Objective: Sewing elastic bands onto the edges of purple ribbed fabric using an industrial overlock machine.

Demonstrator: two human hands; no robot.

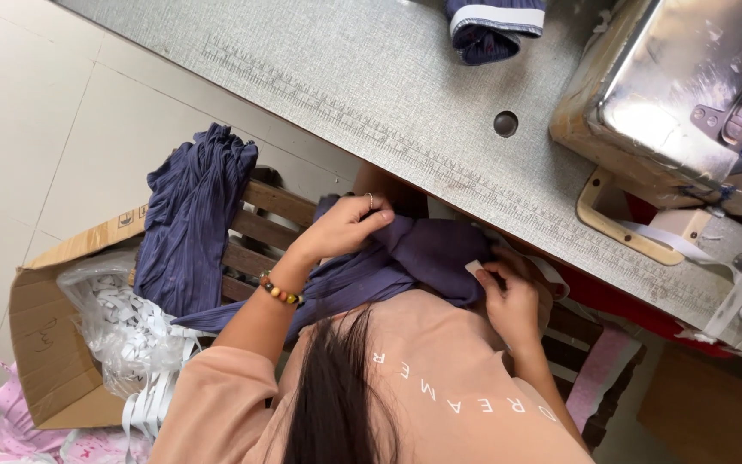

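Both hands bunch the purple fabric [422,258] below the table [371,94] edge, left hand [345,228] gripping, right hand [508,296] pinching a white label [474,267], nothing stitched yet.

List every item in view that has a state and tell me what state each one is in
Left hand: gripping the purple pleated fabric bunched in the lap.
Right hand: pinching a small white label against that fabric.
Purple fabric stack: draped over the wooden slatted bench.
Brown cardboard box: open, holding a clear bag of white strips.
Sewing machine: tilted in this view.
Folded navy garment: lying on the grey table.
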